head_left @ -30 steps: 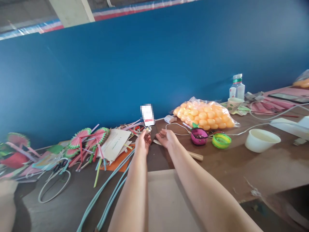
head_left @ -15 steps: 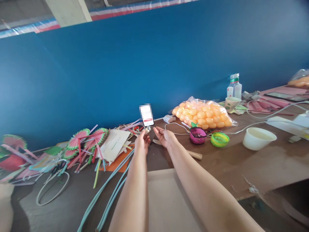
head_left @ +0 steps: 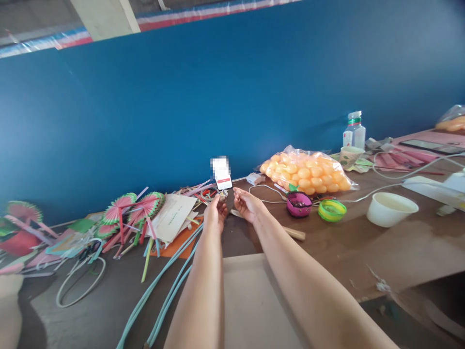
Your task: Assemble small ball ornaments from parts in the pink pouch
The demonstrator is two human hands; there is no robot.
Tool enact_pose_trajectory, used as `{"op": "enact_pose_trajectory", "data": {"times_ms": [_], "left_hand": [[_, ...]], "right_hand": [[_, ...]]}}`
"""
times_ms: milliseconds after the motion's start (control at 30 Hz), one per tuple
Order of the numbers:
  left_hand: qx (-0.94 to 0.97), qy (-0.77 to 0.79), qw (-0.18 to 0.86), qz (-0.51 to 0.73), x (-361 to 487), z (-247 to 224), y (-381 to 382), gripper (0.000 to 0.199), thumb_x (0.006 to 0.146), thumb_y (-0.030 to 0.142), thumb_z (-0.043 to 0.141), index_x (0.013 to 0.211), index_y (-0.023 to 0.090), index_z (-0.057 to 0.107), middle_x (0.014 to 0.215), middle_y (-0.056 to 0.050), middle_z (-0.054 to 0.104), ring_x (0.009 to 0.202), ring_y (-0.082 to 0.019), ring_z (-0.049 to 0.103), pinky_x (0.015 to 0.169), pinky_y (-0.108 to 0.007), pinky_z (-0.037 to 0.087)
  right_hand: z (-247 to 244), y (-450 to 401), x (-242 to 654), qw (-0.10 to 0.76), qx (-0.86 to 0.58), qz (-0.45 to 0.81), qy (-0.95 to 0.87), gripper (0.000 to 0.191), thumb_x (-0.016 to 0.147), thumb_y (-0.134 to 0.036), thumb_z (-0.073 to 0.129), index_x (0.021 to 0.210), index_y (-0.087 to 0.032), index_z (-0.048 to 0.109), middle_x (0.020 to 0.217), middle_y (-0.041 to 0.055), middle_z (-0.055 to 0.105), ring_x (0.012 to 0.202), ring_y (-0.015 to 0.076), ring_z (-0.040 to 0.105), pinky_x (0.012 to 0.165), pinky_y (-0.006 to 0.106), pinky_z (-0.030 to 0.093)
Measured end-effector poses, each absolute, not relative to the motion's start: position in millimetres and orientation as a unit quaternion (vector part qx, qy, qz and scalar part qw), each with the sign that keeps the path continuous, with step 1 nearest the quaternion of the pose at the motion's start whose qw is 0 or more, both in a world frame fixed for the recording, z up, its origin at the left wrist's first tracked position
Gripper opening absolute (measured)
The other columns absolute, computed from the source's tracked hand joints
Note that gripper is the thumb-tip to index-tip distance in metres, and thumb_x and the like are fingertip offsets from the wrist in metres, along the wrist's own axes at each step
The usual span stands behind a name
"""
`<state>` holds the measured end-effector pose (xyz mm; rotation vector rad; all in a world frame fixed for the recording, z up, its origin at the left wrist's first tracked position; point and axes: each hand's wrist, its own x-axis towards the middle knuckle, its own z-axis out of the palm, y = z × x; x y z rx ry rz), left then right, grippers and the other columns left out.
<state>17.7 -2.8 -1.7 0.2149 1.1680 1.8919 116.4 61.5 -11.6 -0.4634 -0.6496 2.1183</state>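
Both arms reach forward over the table. My left hand (head_left: 215, 214) has its fingers curled, with a small shiny thing (head_left: 223, 195) at the fingertips, too small to name. A short gap to the right, my right hand (head_left: 249, 204) has thumb and fingertips pinched together; whatever they hold is hidden or too small to see. Just beyond the hands a phone (head_left: 224, 184) leans upright, its lit screen partly blurred out. A wooden stick (head_left: 293, 233) lies partly under my right wrist. Below the forearms is a beige board (head_left: 250, 295).
Pink paper fans (head_left: 121, 208), papers (head_left: 173, 215) and pale blue cords (head_left: 156, 300) lie left. To the right are a bag of orange balls (head_left: 307, 172), a purple pouch (head_left: 298, 206), a green-yellow dish (head_left: 332, 211), a white tub (head_left: 385, 213) and a bottle (head_left: 354, 133). A blue panel (head_left: 218, 97) stands behind.
The right fingertips have drawn closer together and shifted slightly. My left hand stays almost in place. The whole view has drifted a little.
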Motion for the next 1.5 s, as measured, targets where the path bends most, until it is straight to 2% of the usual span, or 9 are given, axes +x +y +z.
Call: {"op": "enact_pose_trajectory", "data": {"times_ms": [267, 433, 767, 1100, 1500], "left_hand": [[0.138, 0.446, 0.449, 0.762, 17.7, -2.5, -2.9, 0.016, 0.077, 0.026, 0.067, 0.086, 0.013, 0.066, 0.076, -0.004, 0.065, 0.056, -0.008, 0.056, 0.050, -0.018, 0.044], [0.181, 0.423, 0.452, 0.764, 17.2, -6.1, -2.0, 0.020, 0.073, 0.026, 0.070, 0.088, 0.014, 0.066, 0.081, -0.004, 0.066, 0.058, -0.008, 0.057, 0.051, -0.018, 0.044], [0.197, 0.415, 0.453, 0.764, 20.3, -1.5, -4.9, 0.026, 0.068, 0.028, 0.076, 0.087, 0.015, 0.064, 0.075, -0.002, 0.063, 0.057, -0.008, 0.057, 0.051, -0.018, 0.043], [0.215, 0.420, 0.446, 0.761, 20.5, -1.7, -5.1, 0.030, 0.068, 0.030, 0.076, 0.092, 0.015, 0.067, 0.076, -0.003, 0.065, 0.058, -0.008, 0.057, 0.051, -0.018, 0.044], [0.226, 0.410, 0.441, 0.766, 20.9, -1.1, -4.8, 0.029, 0.068, 0.029, 0.077, 0.092, 0.015, 0.067, 0.079, -0.003, 0.065, 0.061, -0.009, 0.058, 0.053, -0.019, 0.044]], "right_hand": [[-1.8, 52.3, 120.4, 0.395, -0.177, 0.864, -0.259, 0.010, 0.085, -0.004, 0.059, 0.082, -0.013, 0.061, 0.071, 0.0002, 0.066, 0.052, 0.0047, 0.059, 0.048, 0.011, 0.052], [0.0, 50.7, 122.0, 0.378, -0.168, 0.862, -0.293, 0.008, 0.080, -0.009, 0.067, 0.085, -0.014, 0.064, 0.068, -0.0010, 0.065, 0.045, 0.0033, 0.053, 0.037, 0.008, 0.041], [5.7, 45.8, 123.6, 0.385, -0.196, 0.842, -0.323, 0.014, 0.068, -0.010, 0.075, 0.076, -0.013, 0.064, 0.066, -0.0013, 0.063, 0.043, 0.0015, 0.045, 0.033, 0.008, 0.026], [4.4, 46.2, 124.0, 0.389, -0.197, 0.838, -0.329, 0.019, 0.065, -0.014, 0.078, 0.074, -0.014, 0.061, 0.066, -0.0018, 0.062, 0.042, 0.0009, 0.041, 0.033, 0.008, 0.022], [3.3, 46.5, 123.6, 0.400, -0.188, 0.835, -0.328, 0.023, 0.060, -0.016, 0.080, 0.074, -0.014, 0.062, 0.067, -0.0010, 0.062, 0.044, 0.0014, 0.041, 0.034, 0.009, 0.023]]}}
